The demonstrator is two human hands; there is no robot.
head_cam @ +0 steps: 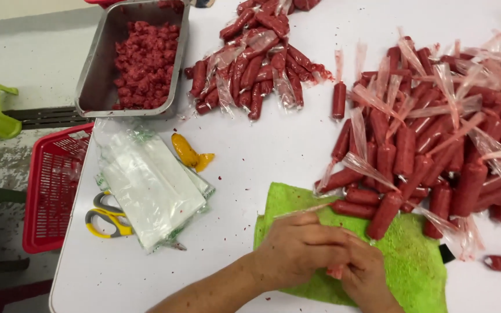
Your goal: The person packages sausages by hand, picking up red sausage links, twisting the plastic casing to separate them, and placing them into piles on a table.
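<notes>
- The white table [273, 156] filled most of the frame, with a red plastic basket [53, 191] hanging off its left edge.
- A big heap of red sausage sticks in clear wrappers [436, 145] covered the right side, loose wrapper tails sticking up.
- A smaller pile of wrapped sticks [256, 58] lay at top centre, just right of a steel tray [97, 75] of red minced filling in the upper left.
- A green towel [407, 261] lay at bottom centre, under both hands.
- A stack of clear plastic bags [146, 185] sat left of centre, partly over yellow-handled scissors [105, 220]; a small yellow scrap [188, 152] lay just above it.
- The left hand [297, 249] and right hand [366, 275] met over the towel, fingers curled closed round one pinkish-red stick [336, 270], of which only a sliver showed between them; a thin clear wrapper tail [302, 211] ran up past the left knuckles.
</notes>
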